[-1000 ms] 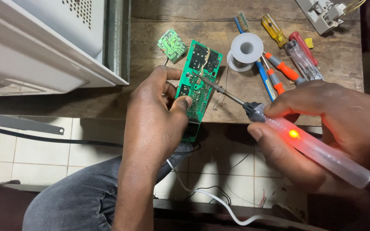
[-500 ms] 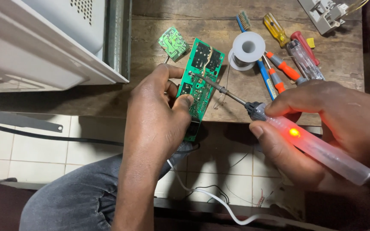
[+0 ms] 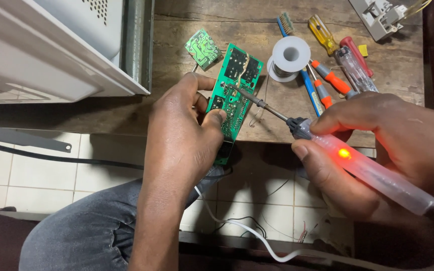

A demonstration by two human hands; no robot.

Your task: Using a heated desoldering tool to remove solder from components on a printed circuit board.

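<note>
Green circuit board point(image 3: 234, 95), at the wooden bench's point(image 3: 126, 113) front edge: my left hand point(image 3: 184, 133) pinches it; my right hand point(image 3: 377, 150) grips the soldering iron point(image 3: 347, 158). I keep its tip steady on one joint.

The long green rectangular circuit board point(image 3: 235, 90) stood tilted over the front edge of the wooden bench point(image 3: 177, 108), its lower end hanging past the edge. Black block components sat at its upper end, with fine solder points further down. The soldering iron with a translucent white plastic handle point(image 3: 362, 168) lay slanted, an orange-red light glowing inside it; its thin metal tip touched the board's upper middle.
</note>
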